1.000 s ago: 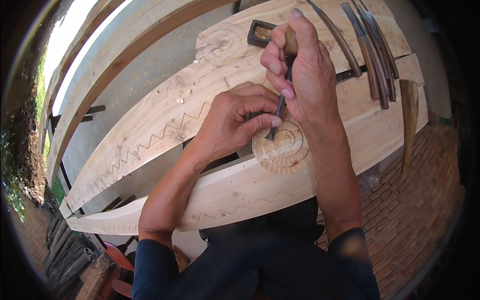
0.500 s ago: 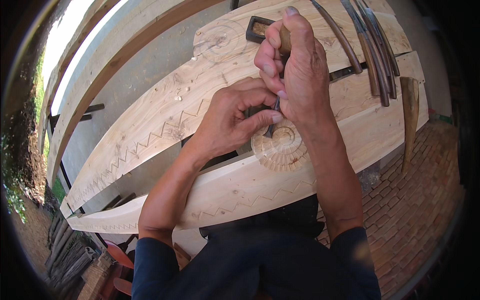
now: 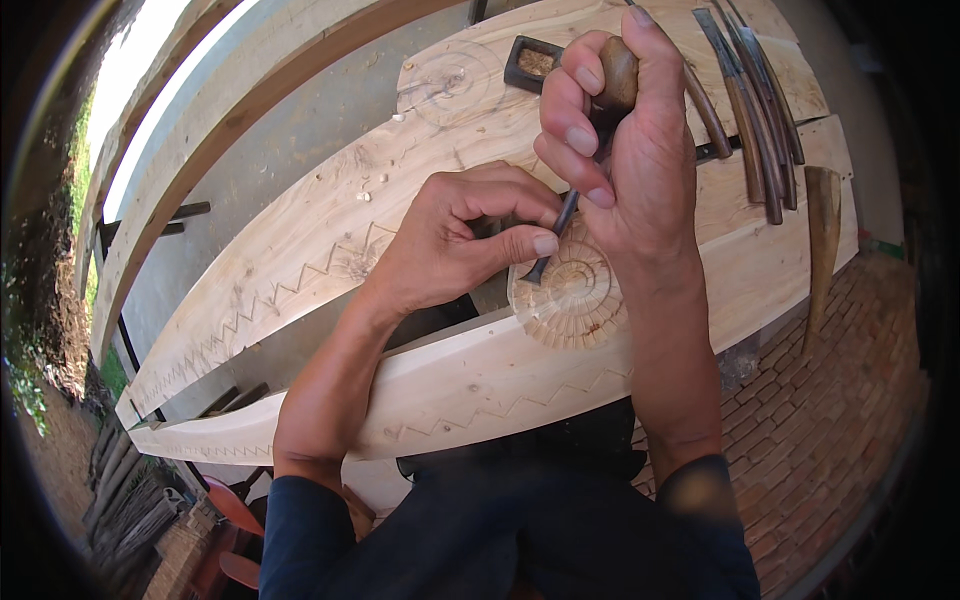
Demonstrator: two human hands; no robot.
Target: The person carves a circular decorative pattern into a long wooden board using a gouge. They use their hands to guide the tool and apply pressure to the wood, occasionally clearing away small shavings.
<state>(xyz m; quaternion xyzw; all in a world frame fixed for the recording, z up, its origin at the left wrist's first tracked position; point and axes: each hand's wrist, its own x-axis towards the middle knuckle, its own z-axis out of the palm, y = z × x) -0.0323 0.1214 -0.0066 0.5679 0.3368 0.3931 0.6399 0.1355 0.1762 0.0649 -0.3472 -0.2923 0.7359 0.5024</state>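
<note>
My right hand (image 3: 645,160) is closed round the wooden handle (image 3: 615,80) of a carving chisel. My left hand (image 3: 470,235) has thumb and fingers closed on the chisel's dark metal shank (image 3: 566,208), low down near the wood. The flared blade (image 3: 533,275) sits on a carved ribbed spiral (image 3: 578,305) at the inner edge of the nearer long pale plank (image 3: 480,375), which bears a scored zigzag. The farther plank (image 3: 310,210) carries another zigzag and, higher up, a faintly drawn spiral (image 3: 450,85). Parts of the chisel are hidden by my fingers.
A dark box of wood bits (image 3: 533,62), several long-handled gouges (image 3: 760,130) and a tapered wooden club (image 3: 822,215) lie at the upper right. Curved timbers (image 3: 200,130) stand at left, wood scraps (image 3: 130,500) below them. Brick paving (image 3: 800,430) shows at lower right.
My right hand and the chisel's handle have shifted to the right, tilting the chisel more. The blade sits slightly further left on the spiral. Both hands keep their grip.
</note>
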